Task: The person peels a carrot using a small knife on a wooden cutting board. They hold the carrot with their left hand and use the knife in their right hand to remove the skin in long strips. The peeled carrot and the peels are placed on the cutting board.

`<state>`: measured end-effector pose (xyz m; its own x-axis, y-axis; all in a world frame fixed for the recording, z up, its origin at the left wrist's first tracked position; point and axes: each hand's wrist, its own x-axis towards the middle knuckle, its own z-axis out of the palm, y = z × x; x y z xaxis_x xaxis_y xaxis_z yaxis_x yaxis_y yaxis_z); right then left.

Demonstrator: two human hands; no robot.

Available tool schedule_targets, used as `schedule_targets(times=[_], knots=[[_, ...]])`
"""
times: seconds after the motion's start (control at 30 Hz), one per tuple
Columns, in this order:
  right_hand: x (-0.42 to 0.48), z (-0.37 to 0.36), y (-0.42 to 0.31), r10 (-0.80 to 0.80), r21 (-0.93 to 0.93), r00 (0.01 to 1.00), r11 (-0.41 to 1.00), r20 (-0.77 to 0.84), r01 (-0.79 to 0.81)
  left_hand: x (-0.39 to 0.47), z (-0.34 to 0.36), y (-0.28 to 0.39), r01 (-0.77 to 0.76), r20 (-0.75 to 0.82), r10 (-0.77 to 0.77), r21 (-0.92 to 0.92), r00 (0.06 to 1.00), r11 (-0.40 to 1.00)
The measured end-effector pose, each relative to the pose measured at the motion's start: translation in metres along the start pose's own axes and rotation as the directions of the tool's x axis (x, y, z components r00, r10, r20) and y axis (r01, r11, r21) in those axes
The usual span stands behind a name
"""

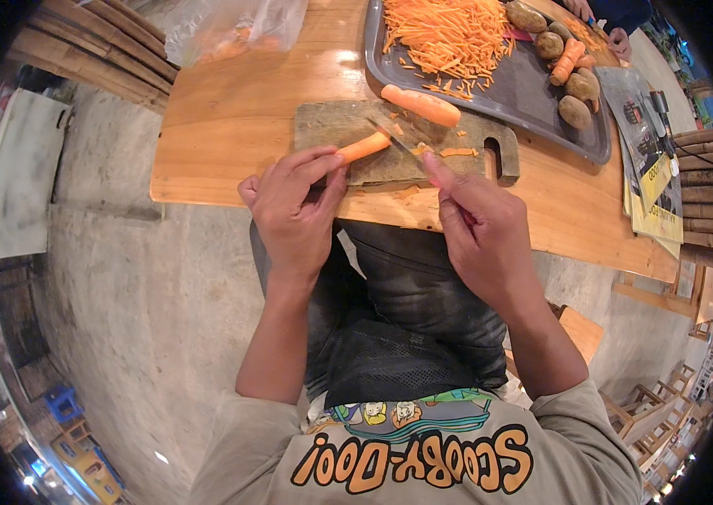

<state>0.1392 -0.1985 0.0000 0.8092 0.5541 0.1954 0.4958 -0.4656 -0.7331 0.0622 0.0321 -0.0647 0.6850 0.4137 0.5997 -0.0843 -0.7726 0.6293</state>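
Observation:
My left hand [299, 202] pinches the near end of a peeled carrot [364, 148] above a worn wooden cutting board [325, 123]. In my right hand [483, 221] is a knife [397, 137], its blade lying across the carrot's far end. Most of the handle is hidden by my fingers; a bit of red or pink shows. A thicker carrot [423, 106] rests at the board's far edge, against the tray's rim. Orange scraps and a strip of peel [459, 152] lie on the board, left of its handle slot.
Beyond the board, a dark tray [489, 117] holds carrot sticks [448, 38], several potatoes [577, 85] and a carrot [567, 62]. A plastic bag [236, 31] sits back left. Printed sheets [644, 151] lie at right. Another person's hands [618, 43] work at the far right.

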Motion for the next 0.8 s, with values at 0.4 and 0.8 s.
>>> schedule_targets(times=[0.4, 0.8], knots=[[-0.01, -0.001, 0.006, 0.034, -0.04, 0.999, 0.999, -0.039, -0.036, 0.002, -0.009, 0.0, -0.011, 0.122, 0.012, -0.013, 0.992, 1.0], [-0.017, 0.011, 0.009, 0.017, 0.019, 0.994, 1.0, -0.111, -0.015, 0.005, -0.014, 0.006, 0.071, 0.15, -0.075, 0.034, 0.986, 0.997]])
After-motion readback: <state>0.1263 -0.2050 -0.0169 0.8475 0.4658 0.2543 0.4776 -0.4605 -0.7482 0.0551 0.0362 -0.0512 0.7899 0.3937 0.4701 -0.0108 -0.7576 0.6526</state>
